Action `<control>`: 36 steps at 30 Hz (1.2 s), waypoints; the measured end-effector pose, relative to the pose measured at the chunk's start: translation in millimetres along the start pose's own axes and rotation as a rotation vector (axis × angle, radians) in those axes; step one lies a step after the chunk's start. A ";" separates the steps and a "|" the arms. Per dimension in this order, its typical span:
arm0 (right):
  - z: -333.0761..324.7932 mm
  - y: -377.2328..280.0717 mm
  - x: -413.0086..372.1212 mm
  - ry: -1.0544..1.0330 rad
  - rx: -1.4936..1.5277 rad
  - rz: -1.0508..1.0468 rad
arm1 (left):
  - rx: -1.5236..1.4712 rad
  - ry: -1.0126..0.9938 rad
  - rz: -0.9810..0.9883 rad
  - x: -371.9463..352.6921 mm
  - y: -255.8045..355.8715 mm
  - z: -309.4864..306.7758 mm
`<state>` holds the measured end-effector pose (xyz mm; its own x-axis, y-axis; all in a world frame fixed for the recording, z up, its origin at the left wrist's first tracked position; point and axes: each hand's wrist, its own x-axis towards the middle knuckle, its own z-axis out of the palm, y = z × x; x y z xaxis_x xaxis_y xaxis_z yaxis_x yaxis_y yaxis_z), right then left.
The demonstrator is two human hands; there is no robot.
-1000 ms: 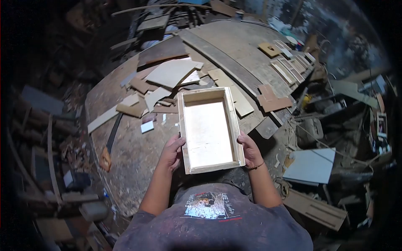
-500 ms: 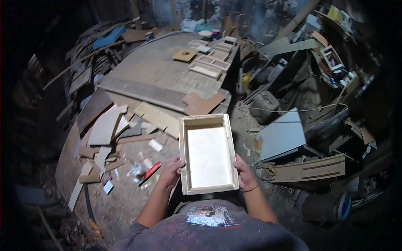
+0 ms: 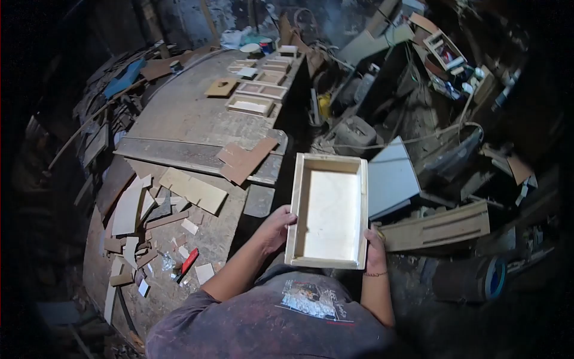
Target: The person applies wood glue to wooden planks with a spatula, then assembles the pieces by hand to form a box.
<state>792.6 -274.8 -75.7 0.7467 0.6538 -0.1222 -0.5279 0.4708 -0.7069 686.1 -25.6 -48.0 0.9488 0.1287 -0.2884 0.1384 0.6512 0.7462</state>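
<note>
A shallow wooden box (image 3: 332,218) with a pale bottom is held up in front of my body, its open side facing me. My left hand (image 3: 277,228) grips its left wall, thumb over the rim. On the opposite wall, my right hand (image 3: 375,248) is closed round the lower right side. Nothing lies inside the box. To the left on the low work surface (image 3: 221,239) are a red-handled tool (image 3: 189,262), a notched pale board (image 3: 192,190) and several wood offcuts.
Several small wooden frames and boxes (image 3: 250,105) stand on the far table (image 3: 173,119), near a brown cardboard-like piece (image 3: 248,160). At right are a white panel (image 3: 394,173), a slotted board (image 3: 436,228), a jerrycan (image 3: 354,136) and a dark cylinder (image 3: 460,278).
The box and both hands have moved to the right, clear of the low work surface's edge. The view has turned, so the tables sit further left. Both hands keep their grip.
</note>
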 end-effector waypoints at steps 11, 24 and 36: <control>-12.5 -18.2 74.0 -0.011 0.074 0.084 | -0.002 0.119 0.002 68.7 8.9 -19.5; 10.4 -46.6 288.8 -0.194 -0.100 0.253 | -0.177 0.262 0.160 181.2 87.8 -71.4; 12.7 -73.0 433.2 -0.398 -0.197 0.501 | -0.192 0.460 0.324 248.4 115.2 -84.6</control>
<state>1149.6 -18.5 -68.2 0.2046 0.9517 -0.2288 -0.6598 -0.0386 -0.7504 913.8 144.7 -84.5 0.7079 0.6263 -0.3267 -0.2320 0.6430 0.7299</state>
